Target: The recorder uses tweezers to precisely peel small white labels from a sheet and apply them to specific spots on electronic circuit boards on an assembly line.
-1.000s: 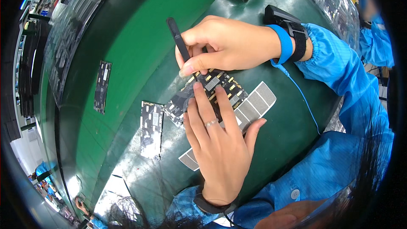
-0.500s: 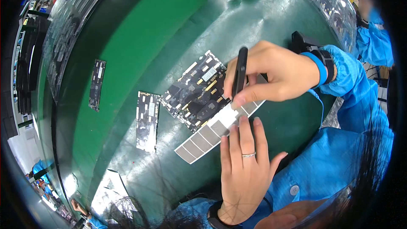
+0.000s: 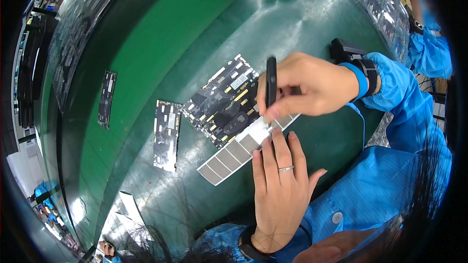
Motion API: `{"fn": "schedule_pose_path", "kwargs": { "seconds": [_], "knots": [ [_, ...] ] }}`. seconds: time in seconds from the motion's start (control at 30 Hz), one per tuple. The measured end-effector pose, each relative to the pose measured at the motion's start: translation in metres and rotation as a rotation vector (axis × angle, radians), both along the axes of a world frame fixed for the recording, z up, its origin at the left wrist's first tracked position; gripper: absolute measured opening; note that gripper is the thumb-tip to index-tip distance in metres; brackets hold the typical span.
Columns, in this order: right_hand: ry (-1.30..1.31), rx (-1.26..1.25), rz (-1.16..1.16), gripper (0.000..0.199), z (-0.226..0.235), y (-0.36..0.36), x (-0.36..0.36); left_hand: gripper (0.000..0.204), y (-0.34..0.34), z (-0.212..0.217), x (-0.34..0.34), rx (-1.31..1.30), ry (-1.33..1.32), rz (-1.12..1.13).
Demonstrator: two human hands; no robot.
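Observation:
My right hand [image 3: 307, 85] is closed around a black pen-shaped tool [image 3: 271, 82], held nearly upright. Its lower tip, hidden by my fingers, is over a strip of grey rectangular stickers [image 3: 228, 157] on white backing. Part of the strip's middle is bare white. My left hand [image 3: 280, 185], wearing a ring, lies flat with fingers stretched out, fingertips on the strip's near edge. Just beyond the strip lies a black circuit board [image 3: 222, 102], partly covered by my right hand. Left of it, a narrower board [image 3: 166, 136] lies apart from the strip.
Another narrow board [image 3: 107, 100] lies farther left on the green mat. White sheets [image 3: 129, 221] are at the lower left. Stacked clear trays [image 3: 83, 34] stand at the far left, and more trays [image 3: 373, 7] at the upper right. A blue wrist cord [image 3: 361, 122] hangs from my right wrist.
The black tool has tipped more upright, its top shifting slightly left. My left hand stays on the strip. The whole scene shifts a little with my head.

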State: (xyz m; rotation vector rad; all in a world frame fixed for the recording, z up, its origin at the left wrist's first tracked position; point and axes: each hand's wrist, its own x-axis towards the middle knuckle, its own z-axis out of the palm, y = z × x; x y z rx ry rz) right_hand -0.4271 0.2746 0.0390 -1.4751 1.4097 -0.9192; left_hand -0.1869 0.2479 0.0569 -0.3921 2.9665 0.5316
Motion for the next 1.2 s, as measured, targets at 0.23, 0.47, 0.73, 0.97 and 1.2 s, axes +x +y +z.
{"fn": "schedule_pose_path", "kwargs": {
  "seconds": [0.23,0.47,0.73,0.97,1.2],
  "knots": [
    [-0.095,-0.018,-0.163,0.021,-0.004,-0.044,-0.04,0.075,-0.015,0.008,-0.025,0.034,0.105,0.03],
    [0.034,0.01,0.002,0.021,-0.003,-0.075,-0.034,0.077,-0.044,-0.002,-0.044,-0.033,0.196,0.155],
    [0.053,0.106,-0.089,0.033,0.005,-0.073,-0.055,0.076,-0.052,-0.012,-0.06,-0.054,0.2,0.143],
    [0.017,0.101,-0.068,0.036,0.0,-0.072,-0.071,0.075,-0.052,-0.021,-0.076,-0.072,0.193,0.126],
    [0.013,0.137,-0.019,0.037,0.003,-0.077,-0.069,0.073,-0.052,-0.019,-0.07,-0.079,0.187,0.123]
  ]
}}
